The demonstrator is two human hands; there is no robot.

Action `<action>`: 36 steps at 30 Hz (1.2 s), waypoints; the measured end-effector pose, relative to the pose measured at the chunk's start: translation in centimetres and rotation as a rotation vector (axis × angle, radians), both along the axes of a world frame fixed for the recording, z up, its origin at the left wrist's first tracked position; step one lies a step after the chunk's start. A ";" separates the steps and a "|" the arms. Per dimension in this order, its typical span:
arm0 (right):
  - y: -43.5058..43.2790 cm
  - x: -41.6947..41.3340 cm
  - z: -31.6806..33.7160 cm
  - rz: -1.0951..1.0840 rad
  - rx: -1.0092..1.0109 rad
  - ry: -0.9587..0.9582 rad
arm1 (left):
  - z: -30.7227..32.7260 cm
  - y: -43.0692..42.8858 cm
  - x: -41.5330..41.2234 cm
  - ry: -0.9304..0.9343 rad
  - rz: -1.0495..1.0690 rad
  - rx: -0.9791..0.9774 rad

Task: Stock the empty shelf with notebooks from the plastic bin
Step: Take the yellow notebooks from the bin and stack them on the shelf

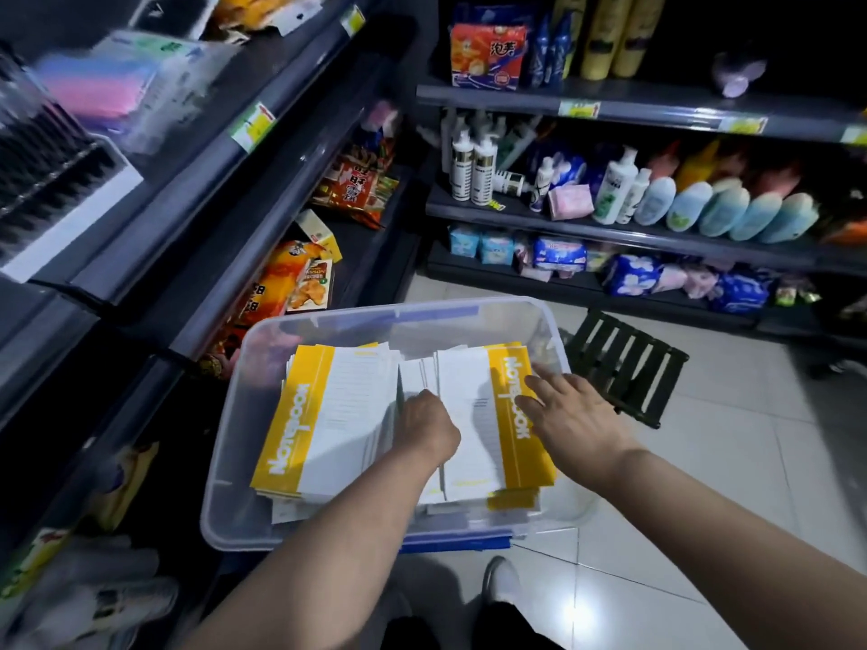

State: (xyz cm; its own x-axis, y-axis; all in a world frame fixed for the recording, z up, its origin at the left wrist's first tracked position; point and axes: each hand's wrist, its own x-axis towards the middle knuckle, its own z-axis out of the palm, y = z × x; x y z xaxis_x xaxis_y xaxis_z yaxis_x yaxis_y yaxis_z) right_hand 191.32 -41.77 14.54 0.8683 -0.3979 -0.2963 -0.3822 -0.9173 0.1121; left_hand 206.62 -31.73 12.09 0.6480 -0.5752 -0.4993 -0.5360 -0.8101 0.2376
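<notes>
A clear plastic bin (234, 462) stands on the floor in front of me, holding two piles of yellow-and-white notebooks. The left pile (319, 415) and the right pile (474, 415) lie side by side. My left hand (429, 426) is down in the gap between the piles, fingers curled round the left edge of the right pile. My right hand (570, 412) lies flat with spread fingers on the yellow right edge of that same pile. The dark shelf unit (220, 171) rises to my left.
Snack packs (356, 185) lie on the left shelves. Bottles and packets (680, 199) fill the shelves ahead. A dark slatted stool (628, 368) stands on the tiled floor right of the bin. My shoe (504, 581) is just behind the bin.
</notes>
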 end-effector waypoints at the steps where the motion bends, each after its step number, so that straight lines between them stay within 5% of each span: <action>1: -0.2 -0.2 -0.1 0.013 0.008 -0.006 | -0.1 -0.3 -0.2 0.009 0.062 0.001; 8: -1.3 -1.2 -0.4 0.009 0.092 -0.065 | -0.9 -2.5 -1.1 0.319 0.507 -0.158; 12: -1.1 -1.2 -0.2 0.012 0.102 -0.037 | -1.4 -3.1 -1.0 0.426 0.591 -0.163; 24: 0.3 0.8 -0.4 -0.015 0.083 -0.031 | 2.6 0.4 2.1 0.034 0.357 -0.350; 30: 1.7 3.5 -3.4 -0.360 0.412 0.012 | 5.2 6.9 7.4 -0.157 0.415 -0.315; 36: 3.4 4.3 -5.9 -0.669 0.568 0.001 | 2.6 8.8 8.2 -0.074 0.358 -0.222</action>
